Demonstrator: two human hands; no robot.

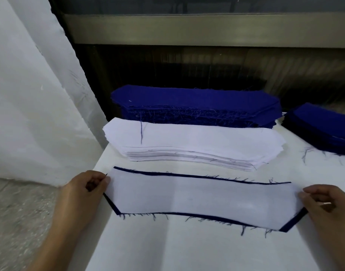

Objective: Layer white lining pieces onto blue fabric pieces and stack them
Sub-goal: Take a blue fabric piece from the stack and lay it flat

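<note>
White lining piece [202, 200] lies flat on top of a blue fabric piece [293, 220], near edge of the table [167, 247], right in front of me. Blue shows only as a thin border round the white: along the far edge, the near edge and both slanted ends. Frayed blue threads stick out along the long edges.

My left hand [83, 194] is at the left end of the pair, fingers curled, thumb and fingertips pinching the tip of the white piece. My right hand [324, 204] is at the right end, fingers also curled, pinching that end the same way. Can't tell whether either pinch takes in the blue layer too. Both forearms come in from the bottom corners.

Just behind the pair sits a stack of white lining pieces [187, 139], same long shape, edges slightly fanned, with one loose blue thread [141, 132] lying across its top near the left end. Touching the back of that is a stack of blue pieces [187, 102], taller, raw edges fuzzy. A second blue stack [320, 126] sits apart at the right, cut off by the frame edge, loose threads on the table beside it.

White cloth [31, 94] hangs down at the left, beside the table. Grey speckled floor [17, 212] shows below it. Dark wall with a metal ledge [187, 30] runs across the back.
</note>
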